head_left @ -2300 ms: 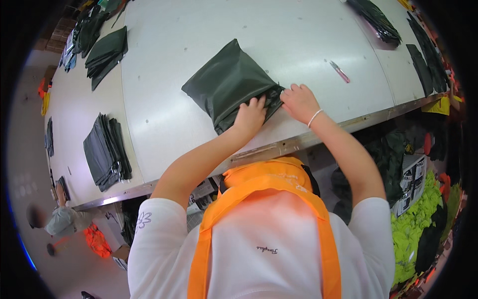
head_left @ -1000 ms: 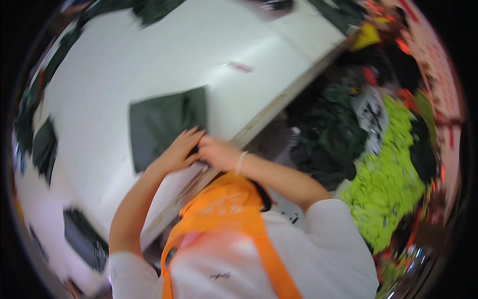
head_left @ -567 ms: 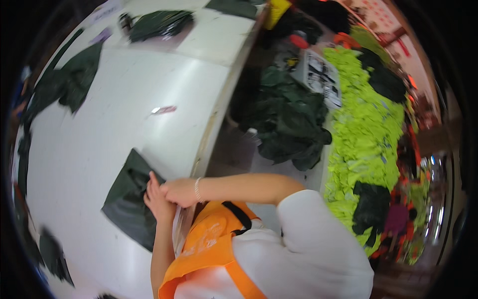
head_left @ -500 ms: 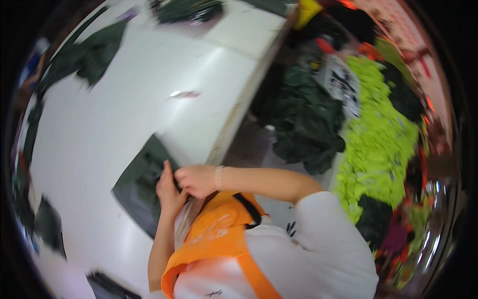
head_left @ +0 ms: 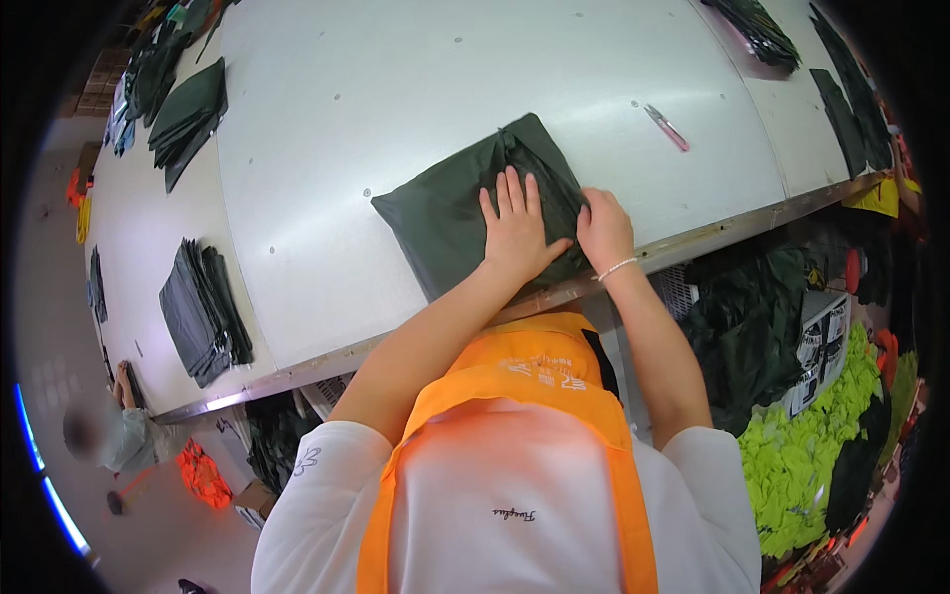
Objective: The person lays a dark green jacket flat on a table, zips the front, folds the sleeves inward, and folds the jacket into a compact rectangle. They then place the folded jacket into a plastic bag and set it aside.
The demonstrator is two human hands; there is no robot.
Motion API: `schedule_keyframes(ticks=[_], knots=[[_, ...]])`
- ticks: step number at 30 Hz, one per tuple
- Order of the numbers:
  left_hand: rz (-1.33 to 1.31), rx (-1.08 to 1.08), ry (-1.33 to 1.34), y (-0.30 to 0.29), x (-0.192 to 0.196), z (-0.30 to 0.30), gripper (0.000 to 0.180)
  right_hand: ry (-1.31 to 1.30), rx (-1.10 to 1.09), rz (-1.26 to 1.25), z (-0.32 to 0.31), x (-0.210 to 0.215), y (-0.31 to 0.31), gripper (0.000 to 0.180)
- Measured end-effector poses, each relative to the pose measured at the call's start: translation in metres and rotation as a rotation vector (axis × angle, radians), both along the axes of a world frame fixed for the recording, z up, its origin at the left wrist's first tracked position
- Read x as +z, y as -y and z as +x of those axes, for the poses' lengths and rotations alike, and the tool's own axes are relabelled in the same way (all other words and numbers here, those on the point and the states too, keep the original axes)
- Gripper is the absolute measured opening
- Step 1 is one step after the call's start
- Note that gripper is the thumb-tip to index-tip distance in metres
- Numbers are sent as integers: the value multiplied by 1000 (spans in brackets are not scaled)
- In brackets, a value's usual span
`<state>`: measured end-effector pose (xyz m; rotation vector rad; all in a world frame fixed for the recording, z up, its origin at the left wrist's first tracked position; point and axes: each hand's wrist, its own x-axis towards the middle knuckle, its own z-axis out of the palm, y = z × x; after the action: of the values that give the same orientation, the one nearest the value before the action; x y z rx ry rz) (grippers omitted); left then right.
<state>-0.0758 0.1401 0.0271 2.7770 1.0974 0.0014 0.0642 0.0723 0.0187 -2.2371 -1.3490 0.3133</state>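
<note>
The left hand is lying flat with fingers spread wide on the dark green folded cloth in the middle of the white table, the right hand is pressing its edge, and a pink cutter is lying upper right.

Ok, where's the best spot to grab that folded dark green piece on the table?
Probably the near-right corner of the folded dark green fabric, at the table edge, coming from the person's side. The piece lies flat; the left hand presses its middle and the right hand already rests at that edge.
</note>
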Motion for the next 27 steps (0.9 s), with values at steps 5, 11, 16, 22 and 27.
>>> schedule_keyframes(ticks=[5,11,16,22,27], knots=[[-256,-43,187,-19,12,-14,79,-33,279,-49,-19,42,-7,18],[3,-75,321,-62,12,-11,53,36,78,116,-20,21,-38,20],[49,-202,35,-61,-17,-10,40,129,290,117,-41,3,-68,8],[-415,-217,508,-115,10,-41,33,143,496,288,-11,-3,-83,15],[-76,-25,338,-105,-18,-22,37,-273,328,47,-4,-14,-113,14]])
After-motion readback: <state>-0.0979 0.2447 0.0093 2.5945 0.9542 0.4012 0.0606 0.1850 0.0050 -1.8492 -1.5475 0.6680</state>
